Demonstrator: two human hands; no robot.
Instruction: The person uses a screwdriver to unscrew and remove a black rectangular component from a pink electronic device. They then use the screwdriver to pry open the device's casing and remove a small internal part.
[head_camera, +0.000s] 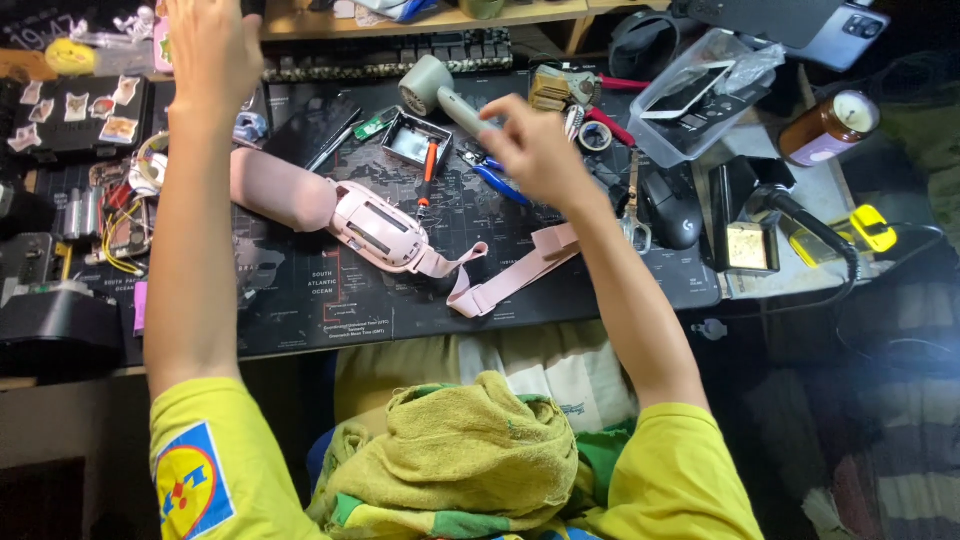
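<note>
My left hand (210, 50) is raised at the top left by the wooden shelf (420, 20); its fingers run past the frame's upper edge, so its grip is hidden. My right hand (535, 150) hovers, blurred, over the dark desk mat (300, 310) with fingers curled at the handle end of a grey blower (435, 88). Whether it grips the handle is unclear. Between my arms a pink device (375, 230) lies opened, its pink strap (510, 275) trailing to the right.
A small tray with an orange screwdriver (428, 160), blue pliers (500, 185), scissors (633, 215), a black mouse (675, 215), a clear plastic box (690, 100) and an amber candle jar (825, 125) crowd the desk. A yellow-green towel (460, 450) lies on my lap.
</note>
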